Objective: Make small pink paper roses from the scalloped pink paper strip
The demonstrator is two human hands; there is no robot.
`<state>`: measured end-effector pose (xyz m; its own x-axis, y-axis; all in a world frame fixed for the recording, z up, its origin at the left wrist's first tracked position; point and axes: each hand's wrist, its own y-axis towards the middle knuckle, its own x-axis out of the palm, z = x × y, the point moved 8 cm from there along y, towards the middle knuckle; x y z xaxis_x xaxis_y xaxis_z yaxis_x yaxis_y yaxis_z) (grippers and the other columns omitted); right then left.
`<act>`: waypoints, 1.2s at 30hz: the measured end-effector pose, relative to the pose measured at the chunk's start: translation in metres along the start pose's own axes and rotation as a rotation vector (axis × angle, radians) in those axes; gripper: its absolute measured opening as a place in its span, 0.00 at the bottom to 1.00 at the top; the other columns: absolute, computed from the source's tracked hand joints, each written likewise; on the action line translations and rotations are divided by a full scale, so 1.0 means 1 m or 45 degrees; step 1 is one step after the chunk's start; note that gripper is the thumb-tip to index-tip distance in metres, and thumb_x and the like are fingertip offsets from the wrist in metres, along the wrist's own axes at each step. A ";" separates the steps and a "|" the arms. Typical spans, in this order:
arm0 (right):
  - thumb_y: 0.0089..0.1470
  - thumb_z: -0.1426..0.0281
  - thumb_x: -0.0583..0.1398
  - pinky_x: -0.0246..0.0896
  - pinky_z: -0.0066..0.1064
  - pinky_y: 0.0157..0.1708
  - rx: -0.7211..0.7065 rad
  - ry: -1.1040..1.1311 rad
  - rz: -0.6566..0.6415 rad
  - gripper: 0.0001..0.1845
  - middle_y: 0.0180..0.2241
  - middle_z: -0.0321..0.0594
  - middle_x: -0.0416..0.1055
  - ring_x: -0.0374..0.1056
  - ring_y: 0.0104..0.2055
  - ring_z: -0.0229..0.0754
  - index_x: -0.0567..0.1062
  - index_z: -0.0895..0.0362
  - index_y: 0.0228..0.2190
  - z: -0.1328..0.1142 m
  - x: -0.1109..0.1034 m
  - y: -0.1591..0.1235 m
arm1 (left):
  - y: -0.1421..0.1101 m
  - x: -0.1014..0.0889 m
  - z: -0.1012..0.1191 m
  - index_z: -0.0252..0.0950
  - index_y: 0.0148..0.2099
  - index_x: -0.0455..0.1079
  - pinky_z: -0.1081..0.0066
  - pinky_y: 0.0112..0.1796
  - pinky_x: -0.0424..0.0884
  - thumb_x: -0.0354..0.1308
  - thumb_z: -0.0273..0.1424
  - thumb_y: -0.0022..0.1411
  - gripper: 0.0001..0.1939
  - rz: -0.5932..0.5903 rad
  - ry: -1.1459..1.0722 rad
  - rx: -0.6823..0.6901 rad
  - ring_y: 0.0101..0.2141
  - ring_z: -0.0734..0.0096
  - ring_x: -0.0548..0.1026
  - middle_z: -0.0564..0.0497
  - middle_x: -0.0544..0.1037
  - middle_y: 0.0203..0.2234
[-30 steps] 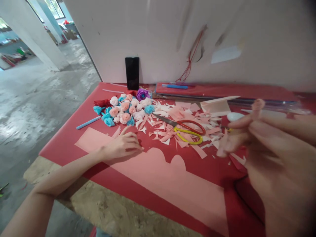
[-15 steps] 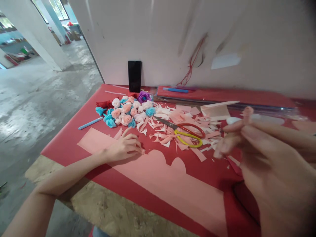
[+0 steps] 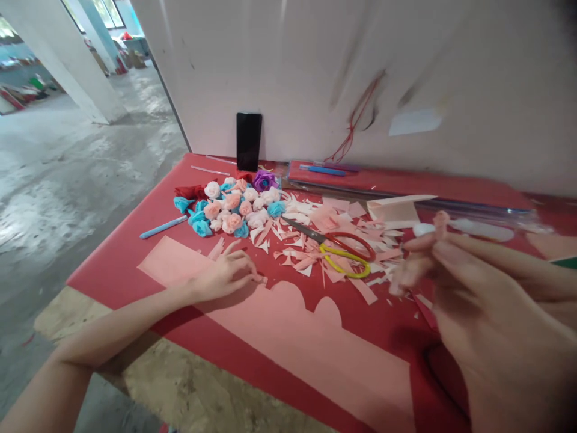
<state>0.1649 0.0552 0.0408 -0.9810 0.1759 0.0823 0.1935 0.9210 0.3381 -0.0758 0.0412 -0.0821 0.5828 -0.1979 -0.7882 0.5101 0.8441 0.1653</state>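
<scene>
From my end I see a pale upright panel (image 3: 293,66) behind the table (image 3: 117,246), its surface streaked with dark smudges. The table has a red covering, with a mottled tan strip (image 3: 198,379) bare along the near edge. Off left, I see grey, blotchy floor (image 3: 130,144) shining in patches, a whitish pillar (image 3: 67,66), and bright windows (image 3: 108,13) near light-blue surfaces (image 3: 100,39) at the far end.

A red-covered table (image 3: 112,258) is carrying a pink paper sheet (image 3: 315,358) along its near side. Beyond it, flowers (image 3: 232,201) are lying between a pen (image 3: 163,227) on the left and paper scraps (image 3: 325,220) on the right; a phone (image 3: 249,142) is standing behind.
</scene>
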 end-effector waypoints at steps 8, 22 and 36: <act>0.46 0.74 0.62 0.64 0.30 0.21 0.015 0.003 -0.157 0.09 0.16 0.32 0.70 0.64 0.15 0.33 0.81 0.49 0.22 0.001 0.011 -0.001 | -0.004 -0.004 -0.006 0.36 0.35 0.64 0.68 0.36 0.71 0.48 0.35 0.65 0.09 0.149 -0.365 -0.240 0.35 0.69 0.75 0.49 0.78 0.30; 0.55 0.71 0.59 0.67 0.22 0.25 -0.180 -0.150 -0.485 0.11 0.17 0.30 0.73 0.69 0.20 0.34 0.80 0.45 0.29 -0.014 0.029 -0.015 | -0.005 -0.010 0.015 0.37 0.24 0.76 0.61 0.45 0.67 0.62 0.39 0.54 0.13 0.228 -0.626 -0.279 0.27 0.69 0.73 0.49 0.79 0.22; 0.45 0.61 0.66 0.61 0.20 0.16 0.572 0.667 -0.438 0.11 0.26 0.36 0.72 0.62 0.18 0.30 0.78 0.53 0.18 0.030 0.054 -0.028 | 0.064 -0.073 0.091 0.39 0.27 0.76 0.74 0.34 0.68 0.66 0.30 0.52 0.02 0.687 -1.277 0.065 0.29 0.74 0.71 0.53 0.76 0.23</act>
<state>0.1065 0.0496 0.0079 -0.8271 -0.2307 0.5125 -0.2562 0.9664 0.0215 -0.0278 0.0644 0.0398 0.9653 -0.1437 0.2182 0.0512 0.9230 0.3813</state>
